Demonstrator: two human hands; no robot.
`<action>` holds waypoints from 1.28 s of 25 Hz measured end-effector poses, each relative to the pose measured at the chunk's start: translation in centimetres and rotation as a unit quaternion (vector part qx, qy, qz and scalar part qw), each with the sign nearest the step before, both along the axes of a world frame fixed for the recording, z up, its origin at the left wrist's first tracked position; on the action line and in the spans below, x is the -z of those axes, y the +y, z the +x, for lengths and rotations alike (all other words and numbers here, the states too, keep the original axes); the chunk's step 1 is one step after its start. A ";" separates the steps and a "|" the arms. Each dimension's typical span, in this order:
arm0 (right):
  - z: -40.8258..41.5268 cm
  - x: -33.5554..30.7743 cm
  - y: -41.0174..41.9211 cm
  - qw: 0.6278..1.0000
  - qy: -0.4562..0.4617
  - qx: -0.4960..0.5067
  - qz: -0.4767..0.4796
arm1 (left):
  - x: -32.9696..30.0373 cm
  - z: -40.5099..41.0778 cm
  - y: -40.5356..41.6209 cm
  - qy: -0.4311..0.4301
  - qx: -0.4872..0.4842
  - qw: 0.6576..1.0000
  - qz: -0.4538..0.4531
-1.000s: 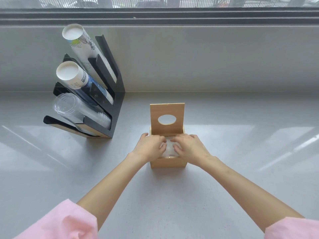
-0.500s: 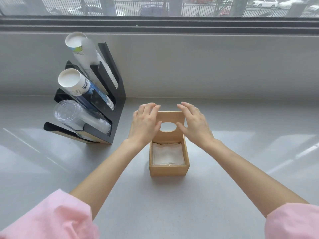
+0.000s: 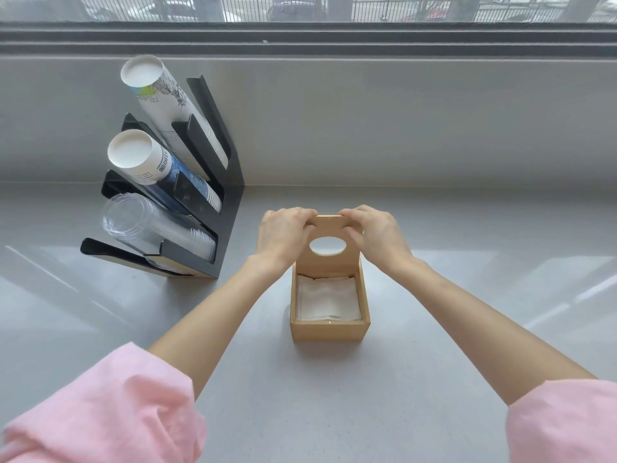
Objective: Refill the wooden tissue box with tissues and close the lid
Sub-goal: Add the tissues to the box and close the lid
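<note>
— What's the widest thing in your feed?

— The grey worktop [image 3: 434,329], running back to a low grey wall with a window [image 3: 334,8] above it. I can make out railings and parked cars through the glass.

— And on the surface?

— At far left I see a black cup rack [image 3: 227,208] with three slanted slots. The top one holds a stack of white printed paper cups [image 3: 160,95], the middle a stack of blue-and-white paper cups [image 3: 147,162], the bottom a stack of clear plastic cups [image 3: 150,228].

— Where's the tissue box?

— The wooden tissue box [image 3: 330,330] sits on the worktop near the middle of my view, just right of the rack and apart from it. Its lid [image 3: 329,262], with an oval hole, stands upright at the back edge, so the box is open. A stack of white tissues [image 3: 329,297] lies flat inside, below the rim.

— The hands?

— Both are at the lid's top edge. The left hand [image 3: 283,233] has its fingers curled over the top left corner, the right hand [image 3: 377,233] grips the top right corner the same way, thumb on the near face. Pink sleeves [image 3: 100,412] show at both lower corners of the frame
</note>
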State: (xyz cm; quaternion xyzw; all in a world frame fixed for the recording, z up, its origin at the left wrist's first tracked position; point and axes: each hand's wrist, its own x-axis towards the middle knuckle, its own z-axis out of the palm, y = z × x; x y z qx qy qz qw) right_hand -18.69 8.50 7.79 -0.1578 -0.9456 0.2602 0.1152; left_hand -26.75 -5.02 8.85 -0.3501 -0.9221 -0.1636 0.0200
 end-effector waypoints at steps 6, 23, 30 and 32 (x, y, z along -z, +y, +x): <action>2.7 0.6 -1.4 0.998 0.064 0.007 -0.013 | 0.2 2.5 -1.9 0.009 0.016 0.997 0.078; 10.2 7.8 -4.8 0.990 0.036 -0.073 0.118 | 7.6 7.6 -7.8 -0.020 0.103 0.991 0.078; 10.4 9.3 -4.6 0.993 0.035 -0.082 0.080 | 8.8 7.4 -8.2 0.013 0.123 0.990 0.070; 10.4 9.4 -4.2 0.994 0.035 -0.086 0.062 | 8.7 7.5 -8.2 0.012 0.123 0.990 0.070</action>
